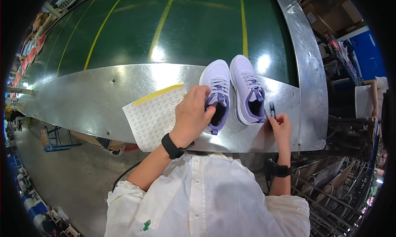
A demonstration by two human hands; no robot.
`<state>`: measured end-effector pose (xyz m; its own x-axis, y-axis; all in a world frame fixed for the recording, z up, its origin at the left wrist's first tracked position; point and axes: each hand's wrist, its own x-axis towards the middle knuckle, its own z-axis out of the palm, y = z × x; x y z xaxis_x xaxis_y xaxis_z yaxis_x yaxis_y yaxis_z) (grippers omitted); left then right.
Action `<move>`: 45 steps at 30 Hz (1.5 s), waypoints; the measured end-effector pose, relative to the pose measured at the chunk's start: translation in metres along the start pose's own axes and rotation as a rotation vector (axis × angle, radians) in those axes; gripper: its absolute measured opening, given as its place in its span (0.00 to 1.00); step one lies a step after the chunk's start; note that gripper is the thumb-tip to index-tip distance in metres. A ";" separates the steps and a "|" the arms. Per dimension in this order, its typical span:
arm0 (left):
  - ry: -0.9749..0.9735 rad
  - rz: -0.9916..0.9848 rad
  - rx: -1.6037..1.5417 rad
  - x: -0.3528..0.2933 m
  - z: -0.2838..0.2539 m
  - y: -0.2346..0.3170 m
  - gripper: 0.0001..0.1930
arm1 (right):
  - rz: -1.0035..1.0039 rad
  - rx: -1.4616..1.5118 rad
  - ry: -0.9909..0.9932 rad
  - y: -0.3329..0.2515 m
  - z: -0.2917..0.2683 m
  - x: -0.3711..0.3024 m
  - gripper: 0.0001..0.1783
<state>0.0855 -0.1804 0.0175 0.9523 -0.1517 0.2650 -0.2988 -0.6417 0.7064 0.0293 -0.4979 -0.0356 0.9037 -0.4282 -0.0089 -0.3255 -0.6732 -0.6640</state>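
Touching a lilac, purple-lined sneaker, left fingers curl—right fingers pinch a pen.

The one view comes from the wearer's head, through the left of two wide fisheye cameras worn side by side, and it looks down and forward. The white shirt looms nearest along the lower edge, the left hand and right hand lie a little farther off near the middle, and the green belt recedes toward the top. The lens is wide enough to take in the floor on the left and wire racks on the right (the front edge of the metal counter bows as it goes), all inside a dark rim, upright and unmirrored
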 end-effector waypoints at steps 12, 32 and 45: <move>0.185 0.234 -0.044 -0.026 0.007 -0.007 0.25 | -0.284 0.336 -0.265 -0.174 -0.001 -0.040 0.08; 0.256 0.327 -0.087 -0.037 0.011 -0.011 0.26 | -0.541 0.155 -0.200 -0.181 0.016 -0.046 0.12; 0.252 0.292 -0.075 -0.035 0.011 -0.007 0.24 | -0.399 0.392 -0.187 -0.163 0.028 -0.046 0.08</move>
<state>0.0550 -0.1786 -0.0037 0.7842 -0.1244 0.6080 -0.5673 -0.5407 0.6211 0.0484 -0.3515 0.0524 0.9804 -0.0500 0.1908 0.1452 -0.4718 -0.8697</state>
